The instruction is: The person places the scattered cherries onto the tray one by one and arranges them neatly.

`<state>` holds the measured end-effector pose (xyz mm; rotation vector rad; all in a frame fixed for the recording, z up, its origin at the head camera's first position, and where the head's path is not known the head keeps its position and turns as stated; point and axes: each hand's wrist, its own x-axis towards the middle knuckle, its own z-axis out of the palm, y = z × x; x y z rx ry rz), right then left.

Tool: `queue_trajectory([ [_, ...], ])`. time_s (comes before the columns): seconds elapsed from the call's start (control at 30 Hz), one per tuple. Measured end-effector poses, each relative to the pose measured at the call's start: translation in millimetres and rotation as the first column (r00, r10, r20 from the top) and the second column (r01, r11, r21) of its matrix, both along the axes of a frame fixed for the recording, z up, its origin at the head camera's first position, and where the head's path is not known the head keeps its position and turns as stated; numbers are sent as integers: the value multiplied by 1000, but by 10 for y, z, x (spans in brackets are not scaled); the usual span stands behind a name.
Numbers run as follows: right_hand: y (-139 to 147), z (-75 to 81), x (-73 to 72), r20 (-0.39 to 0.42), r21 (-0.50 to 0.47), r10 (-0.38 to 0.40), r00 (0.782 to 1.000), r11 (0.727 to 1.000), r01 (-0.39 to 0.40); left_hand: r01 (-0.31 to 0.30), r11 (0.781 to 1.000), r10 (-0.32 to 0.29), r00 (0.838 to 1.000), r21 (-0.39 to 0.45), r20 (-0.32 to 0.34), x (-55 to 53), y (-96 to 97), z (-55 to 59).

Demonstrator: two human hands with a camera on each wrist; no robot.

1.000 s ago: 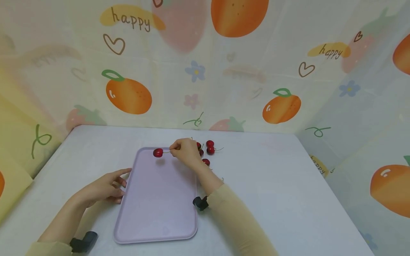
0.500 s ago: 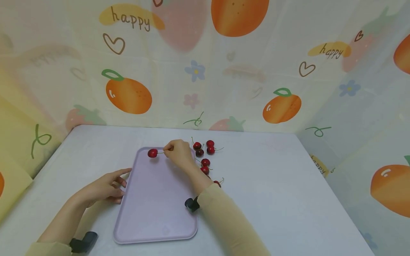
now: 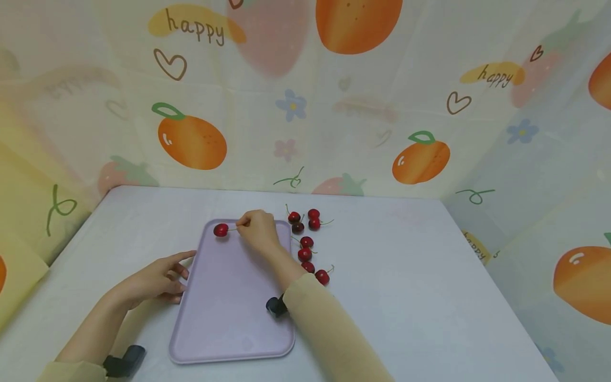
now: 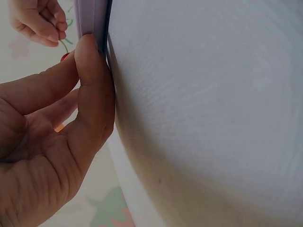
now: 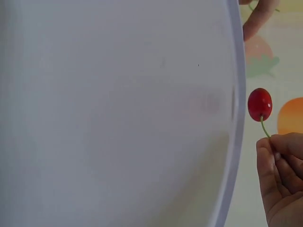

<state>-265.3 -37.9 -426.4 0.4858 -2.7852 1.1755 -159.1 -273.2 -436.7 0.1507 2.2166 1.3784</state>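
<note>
My right hand (image 3: 259,232) pinches the thin green stem of a red cherry (image 3: 221,229) between thumb and fingertips. That cherry hangs just above the far left part of a lilac tray (image 3: 234,297); the right wrist view also shows the cherry (image 5: 260,104), its stem running into the hand (image 5: 284,175). My left hand (image 3: 151,277) rests at the tray's left edge, its fingers spread and loosely bent. In the left wrist view, fingertips of this hand (image 4: 57,118) touch the tray's side (image 4: 90,19).
Several red and dark cherries (image 3: 304,254) with stems lie on the white table (image 3: 420,297), along the tray's right side and beyond its far right corner. A fruit-printed cloth (image 3: 267,127) hangs behind the table and at both sides.
My right hand has moved left over the tray, carrying the cherry toward the far left corner. More cherries on the right are now uncovered. The left hand has stayed in place.
</note>
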Motion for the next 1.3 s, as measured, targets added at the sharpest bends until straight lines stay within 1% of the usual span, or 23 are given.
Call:
queue_trajectory([
  [0.07, -16, -12, 2, -3, 8, -14, 1000, 1000, 14, -5, 1000, 5, 1000, -6, 2, -9, 2, 1],
  [0.3, -50, -34, 11, -5, 34, -41, 999, 999, 41, 6, 1000, -6, 1000, 2, -9, -4, 2, -9],
  [0.63, -42, -71, -17, 5, 69, -30, 1000, 997, 30, 8, 1000, -8, 1000, 4, -11, 3, 13, 5],
  [0.83, -38, -85, -10, 4, 83, -18, 1000, 996, 17, 7, 1000, -7, 1000, 11, -10, 5, 15, -1],
  [1.07, -13, -91, -8, -14, 100, -35, 999, 994, 36, 9, 1000, -9, 1000, 10, -17, 0, 9, -15],
  [1.3, -4, -110, -24, 14, 95, -49, 999, 994, 48, 5, 1000, -5, 1000, 2, -12, 6, 21, -5],
])
